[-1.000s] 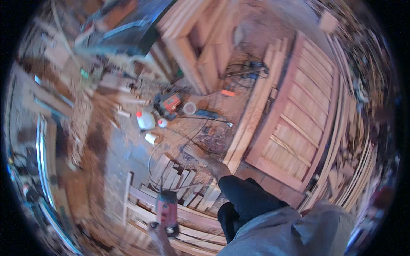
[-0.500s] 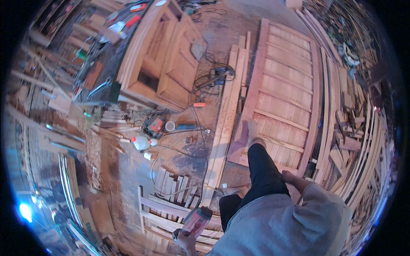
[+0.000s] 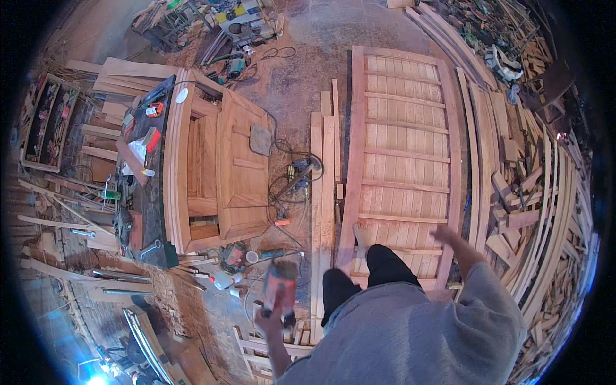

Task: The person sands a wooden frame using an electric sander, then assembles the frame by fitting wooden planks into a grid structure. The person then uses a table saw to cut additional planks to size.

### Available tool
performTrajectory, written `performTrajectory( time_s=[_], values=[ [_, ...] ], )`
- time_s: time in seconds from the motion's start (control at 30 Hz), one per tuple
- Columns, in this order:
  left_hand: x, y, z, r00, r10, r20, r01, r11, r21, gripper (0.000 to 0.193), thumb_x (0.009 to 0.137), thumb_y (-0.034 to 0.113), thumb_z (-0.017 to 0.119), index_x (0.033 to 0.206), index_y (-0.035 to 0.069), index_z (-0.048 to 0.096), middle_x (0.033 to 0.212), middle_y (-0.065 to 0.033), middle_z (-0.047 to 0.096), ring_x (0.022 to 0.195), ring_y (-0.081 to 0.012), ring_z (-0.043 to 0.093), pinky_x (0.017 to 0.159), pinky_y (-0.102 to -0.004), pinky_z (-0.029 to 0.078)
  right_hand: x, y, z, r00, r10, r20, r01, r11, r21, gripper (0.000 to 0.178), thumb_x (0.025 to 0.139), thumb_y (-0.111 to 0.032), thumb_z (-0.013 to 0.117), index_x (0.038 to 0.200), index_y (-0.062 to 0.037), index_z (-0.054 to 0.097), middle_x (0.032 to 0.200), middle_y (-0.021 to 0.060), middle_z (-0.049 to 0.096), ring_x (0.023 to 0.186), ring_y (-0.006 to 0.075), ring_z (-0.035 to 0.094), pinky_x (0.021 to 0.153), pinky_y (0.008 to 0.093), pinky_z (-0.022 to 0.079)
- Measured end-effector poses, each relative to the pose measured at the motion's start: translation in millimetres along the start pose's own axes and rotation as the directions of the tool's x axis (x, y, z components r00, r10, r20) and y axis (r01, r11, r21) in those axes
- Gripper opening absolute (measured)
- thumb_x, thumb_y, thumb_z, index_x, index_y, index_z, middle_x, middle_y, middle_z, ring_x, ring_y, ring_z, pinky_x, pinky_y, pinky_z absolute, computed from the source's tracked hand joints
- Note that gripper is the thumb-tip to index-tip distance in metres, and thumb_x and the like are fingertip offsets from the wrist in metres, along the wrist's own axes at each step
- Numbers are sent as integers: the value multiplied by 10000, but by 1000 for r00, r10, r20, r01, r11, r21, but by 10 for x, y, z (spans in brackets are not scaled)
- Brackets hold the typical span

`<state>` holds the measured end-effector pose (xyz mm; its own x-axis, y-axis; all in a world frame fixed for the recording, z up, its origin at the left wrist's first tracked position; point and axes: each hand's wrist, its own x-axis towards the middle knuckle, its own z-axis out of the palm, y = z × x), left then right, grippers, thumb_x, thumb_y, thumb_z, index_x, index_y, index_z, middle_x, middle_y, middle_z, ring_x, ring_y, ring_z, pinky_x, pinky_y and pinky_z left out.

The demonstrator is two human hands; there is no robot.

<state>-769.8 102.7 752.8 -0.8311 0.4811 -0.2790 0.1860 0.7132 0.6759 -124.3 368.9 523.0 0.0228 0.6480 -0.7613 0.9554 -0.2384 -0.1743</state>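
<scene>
My left hand [image 3: 270, 323] is wrapped round a red and black power tool [image 3: 281, 286], held up off the floor at the lower middle; motion blur hides its exact kind. Out to the right, my right hand [image 3: 443, 234] hangs over the right side of a large slatted wooden door panel [image 3: 405, 168]. Its fingers look stretched out, slightly blurred, with nothing in them. The panel lies flat on the floor, with crosswise rails over narrow boards. My bare foot [image 3: 360, 236] rests on its near left part.
Long planks [image 3: 323, 192] lie left of the panel. Beyond them stands a wooden cabinet [image 3: 218, 160] beside a dark workbench [image 3: 168, 251] bearing tools. Cables [image 3: 296, 176], a white jug [image 3: 222, 280] and a cup [image 3: 252, 256] are on the floor. Offcuts [image 3: 513, 221] pile up at the right.
My view has swung round and I have moved along the panel. The power tool has come up in my left hand. My right hand has reached out from my side over the panel.
</scene>
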Motion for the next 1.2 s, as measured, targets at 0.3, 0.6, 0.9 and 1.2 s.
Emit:
performTrajectory(
  time_s=[0.3,0.6,0.9,1.2],
  values=[
    [1856,1986,970,995,65,72,-51,981,-185,322,699,172,831,915,-21,692,833,-96,700,722,-185,635,678,-341,522,445,-1656,-2700,898,-140,-417,369,756,541,399,994,-363,677,1100,22,669,937,124,739,888,224,706,766,368,552],
    [3687,3446,2350,949,221,225,-279,921,272,471,662,400,894,944,57,738,830,-129,738,769,-284,720,724,-409,549,1627,-305,-1901,965,232,123,-174,216,961,245,958,-308,728,951,-91,615,773,47,659,550,162,591,486,322,460],
    [5087,4908,3585,934,63,351,-111,987,119,405,661,336,872,866,31,701,747,-79,684,676,-171,652,622,-363,512,1873,-2081,-1483,952,126,280,-306,318,897,231,1023,-244,623,1016,-82,458,910,102,672,587,201,605,472,343,453],
    [7290,5731,5952,919,45,391,-186,925,330,527,659,464,878,942,42,739,916,-143,761,817,-276,720,741,-426,548,5289,-3733,-3570,947,8,322,-131,923,363,169,1042,-195,530,1146,-77,468,1034,99,634,811,211,570,681,363,424]
  ],
)
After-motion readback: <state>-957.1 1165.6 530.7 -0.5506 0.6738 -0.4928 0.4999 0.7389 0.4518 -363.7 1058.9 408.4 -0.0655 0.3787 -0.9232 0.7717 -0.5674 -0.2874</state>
